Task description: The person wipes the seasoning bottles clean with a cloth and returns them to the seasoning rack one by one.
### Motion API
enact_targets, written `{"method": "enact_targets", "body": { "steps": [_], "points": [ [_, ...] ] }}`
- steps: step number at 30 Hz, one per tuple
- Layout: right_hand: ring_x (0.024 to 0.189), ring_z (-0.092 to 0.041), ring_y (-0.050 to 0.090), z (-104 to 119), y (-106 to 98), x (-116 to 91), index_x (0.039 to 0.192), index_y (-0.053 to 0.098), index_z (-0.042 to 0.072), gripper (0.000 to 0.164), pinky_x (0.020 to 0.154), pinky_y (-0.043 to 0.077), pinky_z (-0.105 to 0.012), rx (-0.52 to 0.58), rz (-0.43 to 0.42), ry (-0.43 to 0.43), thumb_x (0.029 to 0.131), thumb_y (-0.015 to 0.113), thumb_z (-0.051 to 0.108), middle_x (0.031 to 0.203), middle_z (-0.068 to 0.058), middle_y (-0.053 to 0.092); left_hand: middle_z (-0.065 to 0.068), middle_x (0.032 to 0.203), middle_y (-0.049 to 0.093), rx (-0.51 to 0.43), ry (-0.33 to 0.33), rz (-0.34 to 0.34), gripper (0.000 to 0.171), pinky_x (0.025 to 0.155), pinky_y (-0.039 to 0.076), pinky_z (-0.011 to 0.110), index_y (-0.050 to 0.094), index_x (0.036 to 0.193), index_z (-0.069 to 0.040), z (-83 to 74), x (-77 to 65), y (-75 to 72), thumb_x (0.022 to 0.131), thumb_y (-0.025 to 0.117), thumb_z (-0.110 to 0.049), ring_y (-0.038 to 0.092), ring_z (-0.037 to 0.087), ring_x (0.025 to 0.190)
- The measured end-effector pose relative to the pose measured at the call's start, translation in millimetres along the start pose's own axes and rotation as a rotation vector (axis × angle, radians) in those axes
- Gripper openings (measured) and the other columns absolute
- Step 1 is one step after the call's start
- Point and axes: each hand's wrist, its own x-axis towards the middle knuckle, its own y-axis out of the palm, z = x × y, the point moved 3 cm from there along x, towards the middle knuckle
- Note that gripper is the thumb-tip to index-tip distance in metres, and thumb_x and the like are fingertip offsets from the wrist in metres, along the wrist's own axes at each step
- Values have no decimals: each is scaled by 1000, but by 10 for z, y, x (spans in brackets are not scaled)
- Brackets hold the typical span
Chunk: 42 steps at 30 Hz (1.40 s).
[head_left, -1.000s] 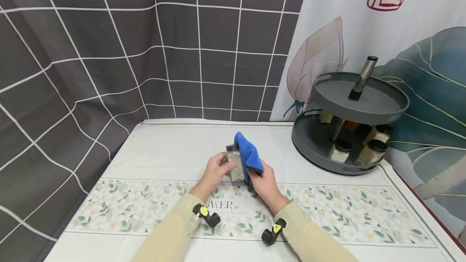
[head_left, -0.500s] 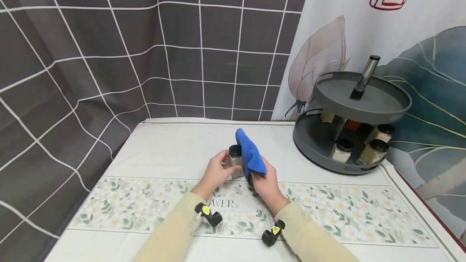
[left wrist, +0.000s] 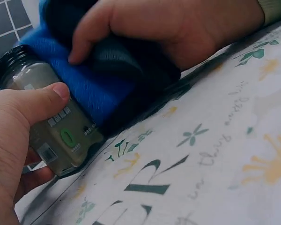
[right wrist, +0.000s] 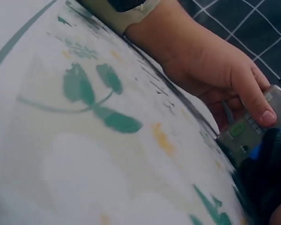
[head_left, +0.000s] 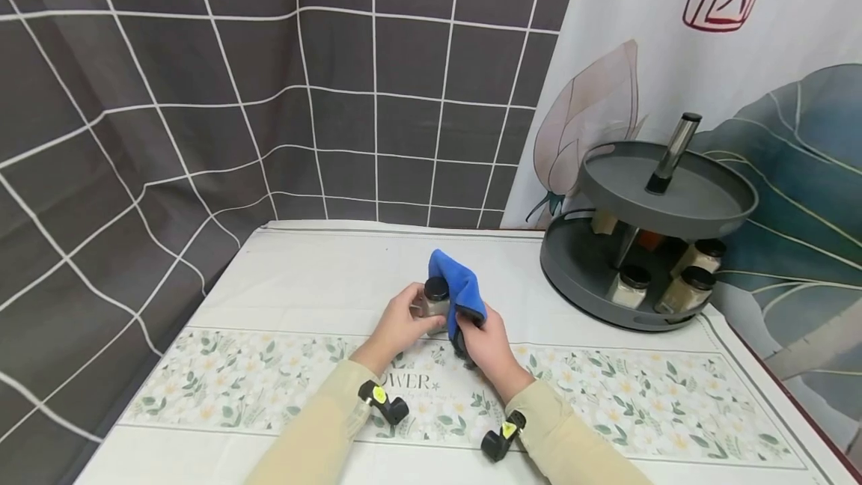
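Observation:
My left hand (head_left: pixel 399 324) grips a clear spice jar (left wrist: pixel 61 136) with a black lid (head_left: pixel 436 289), its thumb lying across the labelled side. The jar holds a pale greyish powder and has printed text with a green mark. A blue cloth (head_left: pixel 459 287) with a dark edge is bunched in my right hand (head_left: pixel 486 341), its fingers curled round the folds. In the left wrist view the cloth lies against the jar's side. The jar stands close over the tablecloth; whether its base touches is unclear.
A grey two-tier turntable rack (head_left: pixel 667 189) stands at the back right. Its lower tier bears several black-lidded spice jars (head_left: pixel 685 290). A white tablecloth (head_left: pixel 323 268) with a floral band covers the table. A dark grid curtain (head_left: pixel 404 126) hangs behind.
The jar has turned so that its black lid tips more toward the head camera. The cloth in my right hand has shifted along its side, lastly a little downward and left.

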Motion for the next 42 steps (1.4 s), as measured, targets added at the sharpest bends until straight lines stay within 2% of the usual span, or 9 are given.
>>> {"method": "enact_targets", "body": {
  "steps": [4, 8, 16, 21, 25, 28, 34, 38, 42],
  "points": [
    [119, -36, 60, 3, -15, -14, 122, 62, -5, 27, 108, 44, -52, 140, -90, 69, 98, 62, 8, 123, -23, 66, 9, 118, 57, 50, -14, -18, 61, 95, 51, 44, 57, 131, -7, -7, -19, 38, 82, 86, -27, 55, 24, 108],
    [129, -38, 54, -3, -37, -13, 133, 56, -8, 38, 113, 40, -51, 245, -119, 124, 99, 60, 8, 134, -26, 59, 10, 120, 44, 94, -76, -99, 77, 89, 47, 39, 46, 137, -9, -74, -34, 117, 79, 88, -37, 46, 23, 107],
    [120, -35, 59, -17, -25, 16, 123, 62, -7, 29, 109, 44, -49, 189, -65, 97, 97, 62, 6, 124, -23, 65, 1, 102, 46, 102, -45, -184, 64, 72, 45, 27, 52, 130, -12, -100, -35, 138, 80, 87, -32, 47, 14, 85],
    [120, -38, 60, 15, -53, -2, 120, 63, -8, 25, 109, 44, -53, 141, -97, -9, 98, 61, 3, 122, -24, 66, 3, 106, 51, 61, 10, -157, 60, 80, 54, 30, 59, 133, -12, -98, -35, 127, 81, 87, -25, 54, 15, 90],
    [119, -36, 61, -21, -31, 17, 120, 63, -5, 25, 108, 45, -51, 109, -64, 60, 99, 60, 7, 122, -22, 67, 3, 109, 53, 38, 11, -136, 60, 85, 56, 30, 60, 133, -10, -98, -25, 107, 81, 87, -21, 56, 16, 95],
    [119, -37, 60, -25, -40, 20, 121, 63, -7, 27, 109, 44, -52, 171, -110, 95, 98, 61, 7, 123, -24, 66, 4, 112, 56, 6, 20, -111, 60, 88, 56, 29, 61, 134, -8, -86, -16, 90, 80, 87, -19, 58, 18, 99],
    [115, -35, 62, -34, -25, 33, 118, 64, -5, 23, 106, 46, -50, 106, -84, 75, 98, 61, 7, 120, -22, 68, 8, 118, 59, -8, 76, -56, 62, 89, 57, 29, 60, 138, -7, -56, 5, 61, 82, 86, -15, 64, 23, 104],
    [111, -36, 63, 6, -55, 27, 115, 65, -7, 20, 103, 48, -52, 103, -142, -35, 97, 62, 2, 116, -23, 68, 10, 121, 61, -54, 35, -25, 63, 90, 58, 32, 57, 138, -8, -40, 5, 51, 82, 85, -15, 66, 26, 104],
    [107, -32, 64, -7, -45, 23, 111, 65, -4, 16, 100, 49, -50, 70, -124, -27, 98, 61, 4, 113, -21, 69, 12, 120, 62, -121, -23, -7, 55, 90, 58, 35, 56, 130, -7, -1, 2, 46, 83, 85, -13, 67, 28, 104]
  ]
}}
